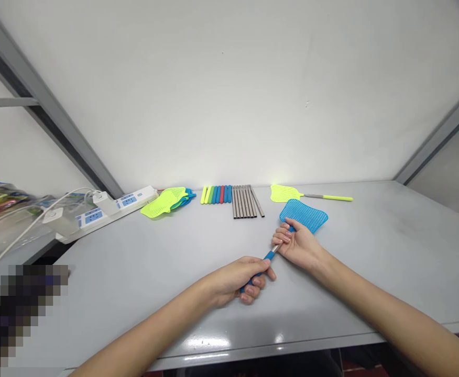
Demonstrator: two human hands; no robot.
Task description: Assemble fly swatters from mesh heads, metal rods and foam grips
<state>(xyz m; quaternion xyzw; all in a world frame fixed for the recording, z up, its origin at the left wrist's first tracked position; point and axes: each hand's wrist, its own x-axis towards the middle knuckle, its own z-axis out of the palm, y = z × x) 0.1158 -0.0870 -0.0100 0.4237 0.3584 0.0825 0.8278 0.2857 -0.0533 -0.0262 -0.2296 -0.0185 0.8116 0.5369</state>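
Observation:
A blue fly swatter (310, 215) with a mesh head is held slanted between both hands over the table. My left hand (239, 280) wraps around its blue handle, near the front of the table. Farther up, my right hand (296, 242) is closed around the metal shaft just below the mesh head. A short piece of bare metal shows between the two hands. Behind the blue head lies a yellow fly swatter (286, 193) with a metal shaft and yellow handle, apart from both hands.
Metal rods (245, 201) lie in a row beside coloured handles (216, 194). Yellow and blue swatter heads (164, 201) are piled left of them. A white power strip (129, 200) with plugged-in adapters and cables lies at the left, near plastic-bagged items (1, 209). A wall stands behind the table (390, 251).

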